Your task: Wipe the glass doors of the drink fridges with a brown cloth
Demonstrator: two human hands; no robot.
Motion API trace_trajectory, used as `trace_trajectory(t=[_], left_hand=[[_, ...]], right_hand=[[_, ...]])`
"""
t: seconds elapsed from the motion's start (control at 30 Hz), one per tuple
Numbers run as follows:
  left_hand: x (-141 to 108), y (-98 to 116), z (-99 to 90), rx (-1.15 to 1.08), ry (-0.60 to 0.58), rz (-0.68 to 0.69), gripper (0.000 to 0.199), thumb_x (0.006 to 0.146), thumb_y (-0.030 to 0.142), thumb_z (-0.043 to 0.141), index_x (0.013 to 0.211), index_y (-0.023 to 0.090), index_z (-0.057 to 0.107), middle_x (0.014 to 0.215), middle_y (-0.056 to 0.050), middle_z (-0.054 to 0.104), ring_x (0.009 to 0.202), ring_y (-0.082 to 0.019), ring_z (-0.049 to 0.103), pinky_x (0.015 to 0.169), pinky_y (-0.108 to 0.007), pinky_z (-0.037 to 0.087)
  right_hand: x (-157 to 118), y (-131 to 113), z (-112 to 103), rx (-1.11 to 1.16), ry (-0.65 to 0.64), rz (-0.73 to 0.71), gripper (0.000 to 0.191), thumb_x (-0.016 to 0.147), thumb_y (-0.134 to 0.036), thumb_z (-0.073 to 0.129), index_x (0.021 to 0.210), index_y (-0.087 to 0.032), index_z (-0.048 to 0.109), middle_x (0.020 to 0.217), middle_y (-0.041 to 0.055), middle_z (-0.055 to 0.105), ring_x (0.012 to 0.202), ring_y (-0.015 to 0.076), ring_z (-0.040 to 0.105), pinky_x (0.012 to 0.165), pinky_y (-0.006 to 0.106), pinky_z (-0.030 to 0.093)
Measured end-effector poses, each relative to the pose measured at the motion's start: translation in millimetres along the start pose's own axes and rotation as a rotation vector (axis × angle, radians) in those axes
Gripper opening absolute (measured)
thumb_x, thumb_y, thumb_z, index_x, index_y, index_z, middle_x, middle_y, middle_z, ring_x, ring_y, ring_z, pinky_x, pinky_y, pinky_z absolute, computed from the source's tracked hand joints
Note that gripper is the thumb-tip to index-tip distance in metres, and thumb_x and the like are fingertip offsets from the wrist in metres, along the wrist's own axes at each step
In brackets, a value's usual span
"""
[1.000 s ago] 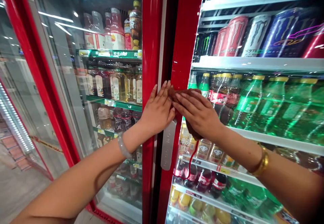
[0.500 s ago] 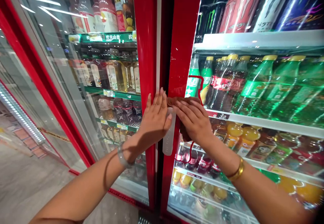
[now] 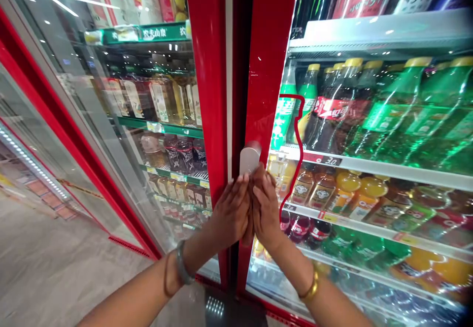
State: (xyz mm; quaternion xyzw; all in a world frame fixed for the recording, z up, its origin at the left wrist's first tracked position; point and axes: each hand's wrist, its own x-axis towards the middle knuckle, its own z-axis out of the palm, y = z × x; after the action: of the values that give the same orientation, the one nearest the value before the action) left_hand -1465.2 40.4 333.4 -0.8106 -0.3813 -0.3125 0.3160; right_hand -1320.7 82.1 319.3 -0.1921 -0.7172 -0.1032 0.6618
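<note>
A pale door handle (image 3: 250, 156) juts from the red frame (image 3: 271, 46) of the right-hand drinks cooler. My left hand (image 3: 227, 213) and my right hand (image 3: 268, 211) come together at its lower part, fingers pointing up and pressed round a dark brown cloth (image 3: 250, 218). Most of the cloth is hidden between my palms. The handle's upper end shows above my fingertips, while its lower part is covered.
Behind the right glass door stand cans and bottles, including green bottles (image 3: 391, 115). Bottles with a green shelf strip (image 3: 155, 32) fill the left cooler (image 3: 209, 71). Grey floor (image 3: 48, 263) shows at the lower left.
Both hands have moved down the handle and closer together, with the cloth between them. The handle's top is now uncovered, and the view has shifted slightly.
</note>
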Motion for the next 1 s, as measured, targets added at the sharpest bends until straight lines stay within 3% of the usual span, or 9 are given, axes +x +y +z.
trace_trajectory(t=[0.1, 0.23, 0.3, 0.5, 0.57, 0.77, 0.83, 0.9, 1.0], left_hand=[[-11.3, -1.2, 3.0, -0.016, 0.012, -0.025, 0.082, 0.097, 0.017, 0.043, 0.166, 0.004, 0.002, 0.174, -0.021, 0.005, 0.163, -0.031, 0.002, 0.129, -0.052, 0.03], [13.8, -9.4, -15.4, -0.111, 0.05, -0.111, 0.081, 0.099, 0.019, 0.04, 0.165, 0.004, -0.005, 0.174, -0.021, -0.006, 0.163, -0.035, -0.003, 0.13, -0.062, 0.023], [16.5, -9.4, -15.3, -0.157, 0.02, -0.104, 0.081, 0.1, 0.021, 0.04, 0.166, 0.004, -0.004, 0.174, -0.021, -0.006, 0.163, -0.037, -0.002, 0.129, -0.065, 0.021], [-47.7, 11.9, 29.0, -0.146, -0.059, -0.032, 0.089, 0.093, 0.015, 0.049, 0.165, 0.004, -0.001, 0.174, -0.022, -0.007, 0.162, -0.037, -0.002, 0.12, -0.06, 0.044], [-57.1, 15.3, 35.2, -0.156, -0.068, -0.031, 0.091, 0.092, 0.014, 0.049, 0.165, 0.003, -0.004, 0.173, -0.023, -0.008, 0.162, -0.037, -0.003, 0.118, -0.059, 0.047], [-13.1, 8.7, 14.0, -0.201, -0.029, -0.131, 0.093, 0.094, 0.014, 0.047, 0.164, 0.004, -0.012, 0.173, -0.025, -0.009, 0.162, -0.038, -0.003, 0.128, -0.063, 0.029], [-10.4, 11.6, 13.9, -0.211, -0.018, -0.154, 0.092, 0.093, 0.013, 0.046, 0.164, 0.004, -0.012, 0.173, -0.024, -0.008, 0.162, -0.037, -0.003, 0.129, -0.064, 0.026], [-24.5, 20.1, 21.8, -0.211, -0.033, -0.159, 0.092, 0.092, 0.012, 0.046, 0.165, 0.005, -0.011, 0.173, -0.024, -0.008, 0.162, -0.037, -0.003, 0.128, -0.063, 0.029], [-61.3, 38.0, 40.6, -0.18, -0.075, -0.148, 0.093, 0.091, 0.013, 0.05, 0.166, 0.007, -0.004, 0.173, -0.023, -0.008, 0.162, -0.037, -0.002, 0.125, -0.06, 0.036]], right_hand=[[-13.9, 1.8, 6.1, -0.011, 0.001, 0.017, 0.066, 0.1, -0.009, 0.051, 0.159, -0.034, 0.036, 0.171, 0.002, 0.03, 0.159, 0.0178, 0.028, 0.132, 0.046, 0.03], [29.3, 4.7, 8.5, 0.016, 0.051, -0.01, 0.068, 0.101, -0.012, 0.05, 0.161, -0.039, 0.031, 0.171, 0.0006, 0.03, 0.158, 0.023, 0.031, 0.132, 0.057, 0.028], [31.5, 7.2, 9.2, 0.021, 0.057, -0.001, 0.069, 0.101, -0.013, 0.05, 0.161, -0.041, 0.029, 0.171, 0.0, 0.03, 0.158, 0.0251, 0.03, 0.131, 0.06, 0.027], [-69.9, 3.3, 5.0, -0.05, -0.094, 0.036, 0.069, 0.1, -0.013, 0.055, 0.161, -0.034, 0.032, 0.174, 0.0004, 0.021, 0.161, 0.0195, 0.022, 0.131, 0.047, 0.032], [-79.9, 0.5, 1.9, -0.055, -0.14, 0.074, 0.069, 0.1, -0.012, 0.053, 0.162, -0.034, 0.03, 0.174, 0.0024, 0.022, 0.161, 0.0192, 0.021, 0.13, 0.046, 0.036], [5.2, 2.2, -1.0, -0.012, -0.084, 0.082, 0.073, 0.104, -0.015, 0.044, 0.165, -0.04, 0.014, 0.173, 0.0014, 0.025, 0.16, 0.023, 0.023, 0.132, 0.059, 0.024], [10.2, 3.4, 0.2, -0.008, -0.082, 0.092, 0.073, 0.104, -0.017, 0.044, 0.165, -0.04, 0.011, 0.173, 0.0008, 0.024, 0.161, 0.0219, 0.022, 0.133, 0.058, 0.021], [-13.3, 2.2, 0.2, -0.006, -0.11, 0.114, 0.073, 0.104, -0.018, 0.045, 0.165, -0.042, 0.013, 0.173, 0.0006, 0.023, 0.161, 0.0216, 0.021, 0.133, 0.058, 0.023], [-72.6, -3.1, -3.3, 0.018, -0.201, 0.161, 0.072, 0.103, -0.016, 0.046, 0.164, -0.042, 0.018, 0.173, 0.002, 0.024, 0.161, 0.0212, 0.021, 0.13, 0.057, 0.032]])
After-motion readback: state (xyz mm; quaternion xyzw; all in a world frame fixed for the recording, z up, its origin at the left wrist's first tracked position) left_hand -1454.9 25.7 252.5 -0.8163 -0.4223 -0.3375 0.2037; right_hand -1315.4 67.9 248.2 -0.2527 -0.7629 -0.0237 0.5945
